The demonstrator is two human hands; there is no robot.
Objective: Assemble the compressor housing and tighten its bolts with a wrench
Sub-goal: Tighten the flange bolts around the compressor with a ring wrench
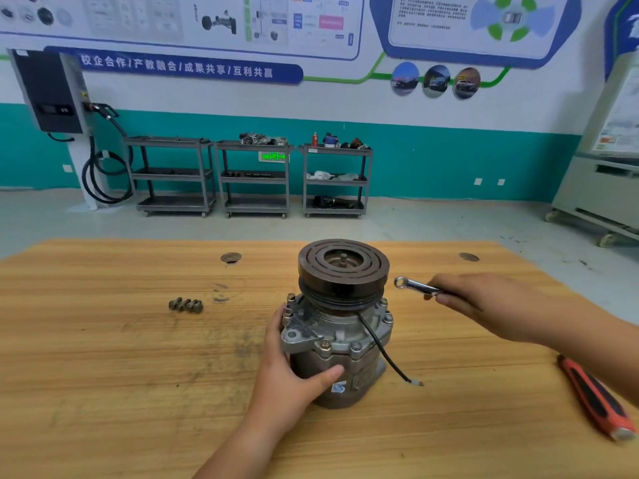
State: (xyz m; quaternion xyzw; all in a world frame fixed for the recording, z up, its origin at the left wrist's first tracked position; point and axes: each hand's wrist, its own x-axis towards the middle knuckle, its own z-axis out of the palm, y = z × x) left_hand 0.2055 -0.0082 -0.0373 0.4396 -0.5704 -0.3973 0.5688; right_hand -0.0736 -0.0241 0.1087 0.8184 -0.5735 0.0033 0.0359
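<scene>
Clasps the compressor housing (pixel 340 344), upright on the table (pixel 103 357) at frame centre, in the left grip (pixel 294 368) to brace it against twisting, and pinches the wrench (pixel 415 286) in the right grip (pixel 484 302), with its ring end just right of the pulley (pixel 344 271), ready for the flange bolts (pixel 355 347).

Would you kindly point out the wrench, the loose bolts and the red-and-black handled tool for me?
wrench (pixel 418 287): head view, on its shank just behind the ring end.
loose bolts (pixel 186 304): head view, on the middle bolt of the cluster.
red-and-black handled tool (pixel 593 397): head view, on the middle of its handle.
</scene>
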